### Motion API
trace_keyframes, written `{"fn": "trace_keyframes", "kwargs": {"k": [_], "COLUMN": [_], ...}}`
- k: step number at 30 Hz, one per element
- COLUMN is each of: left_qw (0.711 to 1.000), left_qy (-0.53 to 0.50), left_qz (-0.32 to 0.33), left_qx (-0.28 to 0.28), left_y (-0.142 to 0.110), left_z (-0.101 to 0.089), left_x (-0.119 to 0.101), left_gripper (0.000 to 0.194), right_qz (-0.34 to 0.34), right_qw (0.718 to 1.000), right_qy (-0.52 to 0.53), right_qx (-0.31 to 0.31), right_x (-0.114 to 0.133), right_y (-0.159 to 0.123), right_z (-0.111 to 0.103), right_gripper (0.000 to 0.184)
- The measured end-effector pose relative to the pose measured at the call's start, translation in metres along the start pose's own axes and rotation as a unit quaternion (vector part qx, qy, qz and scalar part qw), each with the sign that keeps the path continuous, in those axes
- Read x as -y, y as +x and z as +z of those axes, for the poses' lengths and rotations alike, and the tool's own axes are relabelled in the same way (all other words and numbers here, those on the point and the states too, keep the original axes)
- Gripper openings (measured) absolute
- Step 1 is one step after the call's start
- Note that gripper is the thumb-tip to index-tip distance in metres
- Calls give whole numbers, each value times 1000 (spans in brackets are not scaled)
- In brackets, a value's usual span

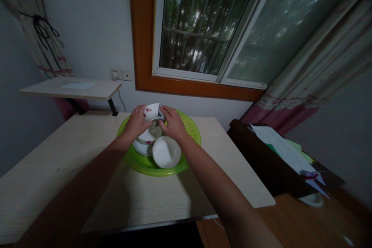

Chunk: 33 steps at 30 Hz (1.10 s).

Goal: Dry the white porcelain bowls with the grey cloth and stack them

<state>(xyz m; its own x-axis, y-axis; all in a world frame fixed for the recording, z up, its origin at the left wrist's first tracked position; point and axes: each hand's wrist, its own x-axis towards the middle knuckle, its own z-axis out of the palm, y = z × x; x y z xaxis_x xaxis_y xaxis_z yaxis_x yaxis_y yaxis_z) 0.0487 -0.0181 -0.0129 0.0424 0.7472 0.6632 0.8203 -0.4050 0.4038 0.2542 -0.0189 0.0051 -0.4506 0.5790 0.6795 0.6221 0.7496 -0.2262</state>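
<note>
Above the far part of a green plastic basket [139,169], my two hands hold a small white bowl [151,112] with a red pattern, tilted on its side. My left hand [136,123] grips its left edge with the thumb underneath. At its right edge, my right hand [173,124] is closed on the rim, with a greyish piece [161,114], perhaps cloth, by its fingers. Below, a white bowl [150,135] rests on a white plate [142,148] inside the basket. Another white bowl [166,152] leans beside them, its inside facing me.
The basket stands on a pale wooden table [87,155]. A small raised shelf [49,88] with a paper sits at the back left. Behind are a wall socket [115,74] and a window [200,23]. Right of the table, papers [279,145] lie on a dark brown piece of furniture [247,151].
</note>
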Motion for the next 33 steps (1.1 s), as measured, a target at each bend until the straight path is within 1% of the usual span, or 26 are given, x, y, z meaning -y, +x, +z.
{"fn": "trace_keyframes", "kwargs": {"k": [3, 8, 10, 12, 15, 19, 22, 26, 30, 33], "left_qw": [1000, 1000, 1000, 1000, 1000, 1000, 1000, 1000, 999, 999], "left_qy": [-1, -21, -25, -25, -24, -25, -23, -23, -37, -49], "left_qz": [-5, -4, -3, -3, -6, -15, -14, -11, -4, -2], "left_qx": [3, 4, 6, 6, 1, -6, -5, -4, 5, 3], "left_y": [0, 0, 0, -1, -1, 0, 0, 0, 0, 0], "left_z": [0, 0, -1, -1, -1, 0, 1, 1, 0, 0], "left_x": [0, -2, -3, -3, -3, -1, -1, -1, -1, -2], "left_gripper": [58, 51, 49, 52, 59, 58, 59, 59, 59, 58], "right_qz": [-6, -80, -93, -86, -50, 4, 11, -29, -92, -101], "right_qw": [1000, 996, 994, 995, 999, 1000, 1000, 1000, 994, 993], "right_qy": [7, 15, 13, 9, 2, -4, -1, 6, 12, 13], "right_qx": [6, 42, 51, 46, 22, 0, -4, 10, 54, 66], "right_x": [-2, 7, 10, 10, 6, -2, -6, -2, 9, 12], "right_y": [-1, -1, 0, 1, 2, 2, 2, 1, 1, 2], "right_z": [0, -3, -3, -3, -1, 2, 4, 3, 0, 0], "right_gripper": [57, 61, 61, 59, 55, 50, 49, 53, 58, 58]}}
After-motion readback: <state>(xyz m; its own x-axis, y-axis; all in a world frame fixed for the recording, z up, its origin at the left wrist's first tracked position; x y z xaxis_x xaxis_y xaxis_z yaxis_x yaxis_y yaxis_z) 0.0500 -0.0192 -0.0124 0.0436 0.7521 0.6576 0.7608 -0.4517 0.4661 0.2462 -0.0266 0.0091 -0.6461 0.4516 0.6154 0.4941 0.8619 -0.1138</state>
